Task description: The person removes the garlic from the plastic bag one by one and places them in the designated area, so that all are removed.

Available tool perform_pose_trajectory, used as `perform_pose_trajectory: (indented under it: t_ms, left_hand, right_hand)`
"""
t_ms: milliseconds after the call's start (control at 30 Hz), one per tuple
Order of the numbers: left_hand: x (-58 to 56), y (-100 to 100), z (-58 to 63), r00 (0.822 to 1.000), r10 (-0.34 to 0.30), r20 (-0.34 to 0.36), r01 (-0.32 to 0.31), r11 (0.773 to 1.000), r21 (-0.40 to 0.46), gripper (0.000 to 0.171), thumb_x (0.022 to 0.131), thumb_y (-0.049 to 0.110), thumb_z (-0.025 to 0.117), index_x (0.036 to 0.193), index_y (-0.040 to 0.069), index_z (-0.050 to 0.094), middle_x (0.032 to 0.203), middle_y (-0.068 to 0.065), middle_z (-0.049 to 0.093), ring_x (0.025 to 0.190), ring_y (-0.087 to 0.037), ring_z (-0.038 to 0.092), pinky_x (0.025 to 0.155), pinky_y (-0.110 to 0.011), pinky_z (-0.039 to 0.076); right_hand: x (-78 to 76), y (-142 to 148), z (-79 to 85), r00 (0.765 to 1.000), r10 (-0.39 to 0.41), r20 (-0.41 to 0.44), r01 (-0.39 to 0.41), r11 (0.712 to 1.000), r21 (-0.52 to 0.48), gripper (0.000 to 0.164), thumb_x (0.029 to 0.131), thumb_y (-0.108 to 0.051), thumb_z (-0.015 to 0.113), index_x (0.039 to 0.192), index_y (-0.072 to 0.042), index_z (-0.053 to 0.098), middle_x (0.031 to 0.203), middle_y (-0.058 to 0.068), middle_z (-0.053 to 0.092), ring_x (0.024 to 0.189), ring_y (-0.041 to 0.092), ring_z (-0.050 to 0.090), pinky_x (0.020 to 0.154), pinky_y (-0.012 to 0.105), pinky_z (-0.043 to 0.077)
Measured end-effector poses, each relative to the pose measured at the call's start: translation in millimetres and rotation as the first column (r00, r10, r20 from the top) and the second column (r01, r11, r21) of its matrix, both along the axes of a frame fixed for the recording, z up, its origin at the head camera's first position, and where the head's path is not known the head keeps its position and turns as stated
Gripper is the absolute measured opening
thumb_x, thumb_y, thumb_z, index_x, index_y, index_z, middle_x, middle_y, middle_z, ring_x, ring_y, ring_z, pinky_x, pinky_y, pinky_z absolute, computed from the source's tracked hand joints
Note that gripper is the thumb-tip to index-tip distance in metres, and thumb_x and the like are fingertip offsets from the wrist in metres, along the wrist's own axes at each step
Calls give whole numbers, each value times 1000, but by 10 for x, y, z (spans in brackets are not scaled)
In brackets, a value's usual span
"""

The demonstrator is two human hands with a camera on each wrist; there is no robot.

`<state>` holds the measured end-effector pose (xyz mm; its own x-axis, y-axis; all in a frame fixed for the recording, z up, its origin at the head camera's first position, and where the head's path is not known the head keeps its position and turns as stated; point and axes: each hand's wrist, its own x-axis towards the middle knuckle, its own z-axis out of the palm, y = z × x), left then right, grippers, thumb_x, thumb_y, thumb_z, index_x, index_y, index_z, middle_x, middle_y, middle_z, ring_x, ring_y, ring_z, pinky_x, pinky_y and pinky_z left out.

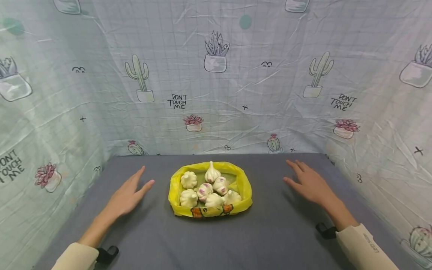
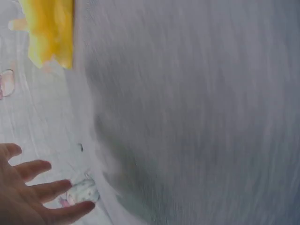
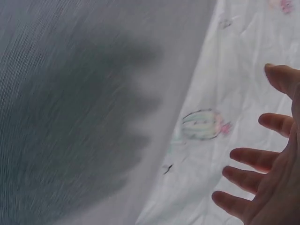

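A yellow plastic bag (image 1: 248, 187), its rim rolled open, sits in the middle of the grey table in the head view. Several white garlic bulbs (image 1: 205, 191) lie inside it, some with purple marks. To the left of the bag, my left hand (image 1: 125, 197) hovers with fingers extended and thumb apart, holding nothing. My right hand (image 1: 310, 185) is held in a similar way on the other side, also with nothing in it. In the left wrist view, part of the yellow bag (image 2: 51, 33) shows at the upper left, apart from the fingers.
The grey cloth-covered table (image 1: 216, 243) reaches back to a pale curtain (image 1: 229, 90) printed with potted cacti and lettering. More of this curtain hangs on the left and right sides. Dark straps (image 1: 107, 255) show at both wrists.
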<state>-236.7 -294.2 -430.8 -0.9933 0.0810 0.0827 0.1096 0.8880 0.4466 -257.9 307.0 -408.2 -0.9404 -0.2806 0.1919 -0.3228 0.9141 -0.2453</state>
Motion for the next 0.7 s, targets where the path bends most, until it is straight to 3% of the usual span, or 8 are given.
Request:
perform_pose_trajectory:
  t_ms: [167, 433, 533, 700]
  left_hand:
    - [68, 122, -7, 1000, -13, 18, 10, 988, 157, 81, 107, 60, 37, 168, 14, 10, 168, -27, 24, 151, -53, 28, 115, -74, 25]
    - [116, 278, -29, 999, 6, 52, -24, 934, 356, 70, 109, 58, 31, 168, 24, 13, 165, -24, 34, 144, -47, 44, 108, -65, 42]
    - [113, 363, -43, 997, 3, 83, -37, 910, 413, 70, 109, 60, 30, 168, 26, 14, 167, -22, 31, 142, -44, 48, 106, -58, 49]
    - [98, 477, -79, 992, -22, 127, -49, 848, 528, 71, 107, 63, 31, 168, 29, 14, 167, -21, 32, 142, -42, 49, 105, -53, 52]
  right_hand:
    - [116, -188, 89, 1000, 29, -12, -30, 996, -81, 69, 105, -48, 56, 161, -12, 35, 159, 25, 41, 141, 50, 43, 101, 73, 42]
    - [197, -494, 184, 997, 74, -20, -76, 987, -145, 66, 105, -48, 57, 158, -14, 40, 157, 18, 45, 141, 43, 47, 105, 69, 43]
    - [191, -589, 180, 995, 97, -22, -99, 981, -167, 65, 104, -47, 58, 158, -14, 41, 157, 16, 47, 141, 41, 47, 107, 67, 43]
    - [165, -734, 178, 989, 144, -17, -144, 966, -213, 64, 104, -45, 60, 157, -13, 42, 157, 13, 48, 142, 38, 48, 109, 65, 43]
